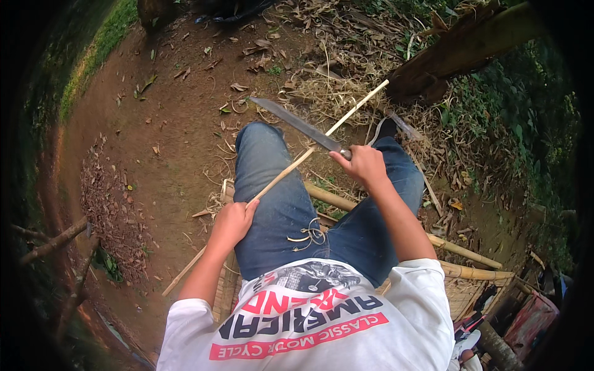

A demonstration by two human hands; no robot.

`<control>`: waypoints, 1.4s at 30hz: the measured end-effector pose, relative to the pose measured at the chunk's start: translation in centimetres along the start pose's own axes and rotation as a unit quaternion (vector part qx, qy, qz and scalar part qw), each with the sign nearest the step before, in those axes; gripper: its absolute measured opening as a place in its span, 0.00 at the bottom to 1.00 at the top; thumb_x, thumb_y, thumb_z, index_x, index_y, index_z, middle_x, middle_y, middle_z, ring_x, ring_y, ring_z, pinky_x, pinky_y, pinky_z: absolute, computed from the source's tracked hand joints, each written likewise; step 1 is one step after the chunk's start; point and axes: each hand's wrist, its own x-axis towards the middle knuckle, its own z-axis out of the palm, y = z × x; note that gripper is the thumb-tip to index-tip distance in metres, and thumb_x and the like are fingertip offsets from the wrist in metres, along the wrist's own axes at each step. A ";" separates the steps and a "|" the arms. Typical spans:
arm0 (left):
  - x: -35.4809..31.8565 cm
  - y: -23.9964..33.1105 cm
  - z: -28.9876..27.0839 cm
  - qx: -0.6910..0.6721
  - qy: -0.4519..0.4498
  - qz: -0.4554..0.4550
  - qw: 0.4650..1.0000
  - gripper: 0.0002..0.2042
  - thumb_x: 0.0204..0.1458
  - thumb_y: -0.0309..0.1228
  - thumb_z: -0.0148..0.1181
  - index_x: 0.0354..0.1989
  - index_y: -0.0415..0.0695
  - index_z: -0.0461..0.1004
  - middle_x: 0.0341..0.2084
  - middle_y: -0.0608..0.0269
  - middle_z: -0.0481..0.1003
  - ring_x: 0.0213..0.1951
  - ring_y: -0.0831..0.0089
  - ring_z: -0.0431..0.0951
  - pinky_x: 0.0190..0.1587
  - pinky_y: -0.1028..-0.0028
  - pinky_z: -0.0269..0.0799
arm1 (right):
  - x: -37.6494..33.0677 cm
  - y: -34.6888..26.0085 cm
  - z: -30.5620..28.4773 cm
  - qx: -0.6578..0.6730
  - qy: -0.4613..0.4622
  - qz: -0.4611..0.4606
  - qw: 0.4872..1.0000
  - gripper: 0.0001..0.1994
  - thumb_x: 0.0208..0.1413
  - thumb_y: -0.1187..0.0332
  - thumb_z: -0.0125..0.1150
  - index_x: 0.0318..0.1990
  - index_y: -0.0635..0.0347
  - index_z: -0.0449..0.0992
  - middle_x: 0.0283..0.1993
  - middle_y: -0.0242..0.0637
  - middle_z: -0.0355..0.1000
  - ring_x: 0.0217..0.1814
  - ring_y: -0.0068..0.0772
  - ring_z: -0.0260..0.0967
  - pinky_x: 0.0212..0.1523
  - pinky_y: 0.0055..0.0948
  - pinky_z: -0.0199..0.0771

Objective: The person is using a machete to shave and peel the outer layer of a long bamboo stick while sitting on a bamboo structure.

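A person sits outdoors on a woven bamboo platform (461, 294), seen from above, legs in blue jeans (278, 204) stretched over bare red earth. They are shaving a long thin bamboo strip (297, 164) with a large knife (297, 125).

The work looks partly done: pale curled shavings (309, 235) lie on the lap and around the platform's edge, and the strip appears smooth and light along its visible length. How much trimming is left cannot be told.

The left hand (232, 222) rests on the left thigh, fingers wrapped tight around the strip's lower part, arm bent close to the body. The right hand (365, 164) reaches forward over the right knee, fingers closed around the knife handle. The blade crosses the strip at mid-length and points up and left. The strip runs diagonally from past the left hip to the dry leaf litter (346, 55) ahead.
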 end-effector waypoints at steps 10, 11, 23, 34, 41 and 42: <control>0.1 -0.8 -0.5 -0.001 -0.003 0.011 1.000 0.28 0.61 0.48 0.47 0.22 0.33 0.76 0.21 0.36 0.73 0.28 0.40 0.75 0.33 0.52 0.70 | 2.1 10.5 -4.1 -0.092 0.082 0.119 0.985 0.40 0.53 0.29 0.44 0.22 0.66 0.79 0.24 0.54 0.75 0.31 0.55 0.75 0.34 0.48 0.74; 0.3 -0.8 -0.4 -0.003 -0.010 0.012 1.000 0.28 0.61 0.48 0.47 0.22 0.33 0.76 0.21 0.36 0.73 0.28 0.41 0.75 0.33 0.52 0.69 | 2.0 9.8 -4.3 -0.081 0.090 0.115 0.986 0.40 0.53 0.30 0.44 0.22 0.66 0.78 0.24 0.54 0.74 0.31 0.56 0.75 0.34 0.48 0.74; -0.3 -2.6 0.7 -0.051 -0.006 -0.015 0.999 0.25 0.61 0.46 0.48 0.24 0.34 0.76 0.22 0.36 0.72 0.29 0.40 0.74 0.32 0.52 0.68 | 1.3 3.6 -2.4 -0.009 0.075 -0.036 0.996 0.40 0.50 0.27 0.46 0.21 0.62 0.78 0.21 0.48 0.74 0.25 0.49 0.74 0.28 0.45 0.73; 0.5 -2.0 0.5 -0.035 -0.001 0.019 0.999 0.26 0.61 0.46 0.48 0.23 0.32 0.75 0.21 0.34 0.71 0.29 0.38 0.74 0.31 0.52 0.68 | 1.5 8.3 -5.8 -0.022 0.118 0.128 0.984 0.39 0.53 0.31 0.46 0.22 0.65 0.79 0.22 0.50 0.74 0.28 0.52 0.75 0.31 0.46 0.75; -0.4 -3.6 1.4 -0.032 0.028 0.028 0.999 0.27 0.61 0.47 0.47 0.23 0.34 0.75 0.22 0.35 0.72 0.30 0.38 0.74 0.32 0.51 0.68 | 1.3 2.4 -3.5 -0.044 0.064 -0.036 0.996 0.39 0.47 0.25 0.46 0.20 0.58 0.78 0.18 0.43 0.73 0.23 0.46 0.75 0.26 0.40 0.75; -0.5 -3.4 1.1 -0.026 0.030 0.031 0.999 0.27 0.61 0.48 0.46 0.23 0.34 0.75 0.22 0.35 0.72 0.31 0.39 0.75 0.33 0.51 0.68 | 1.5 3.4 -3.4 -0.064 0.081 -0.052 0.993 0.39 0.47 0.25 0.46 0.19 0.57 0.77 0.17 0.42 0.72 0.22 0.45 0.74 0.25 0.40 0.74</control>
